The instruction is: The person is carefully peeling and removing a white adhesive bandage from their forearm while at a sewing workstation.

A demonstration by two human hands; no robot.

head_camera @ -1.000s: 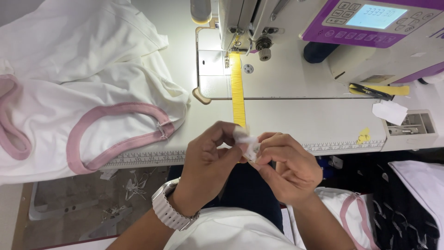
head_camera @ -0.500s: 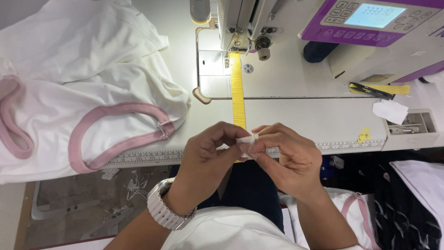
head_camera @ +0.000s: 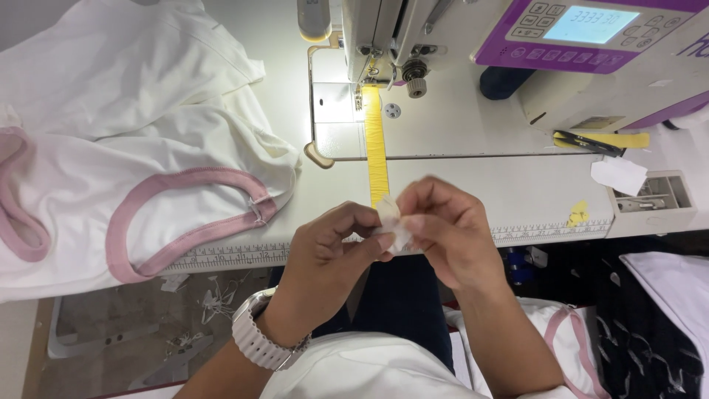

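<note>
A small white fabric piece (head_camera: 391,222), like a label, is pinched between my left hand (head_camera: 325,258) and my right hand (head_camera: 450,233) just in front of the sewing table's near edge. Fingertips of both hands meet on it, so most of it is hidden. My left wrist wears a white watch (head_camera: 258,343). Directly beyond the hands a yellow tape strip (head_camera: 375,148) runs up to the needle of the sewing machine (head_camera: 384,44).
White garments with pink-trimmed necklines (head_camera: 148,214) are heaped on the table's left. A purple control panel (head_camera: 583,33) sits at the back right, with scissors (head_camera: 587,142), a white paper scrap (head_camera: 619,176) and a small parts tray (head_camera: 653,196). A ruler strip (head_camera: 236,255) lines the table edge.
Both hands have kept working the small white piece, turning it between the fingertips. They have shifted slightly up toward the table edge.
</note>
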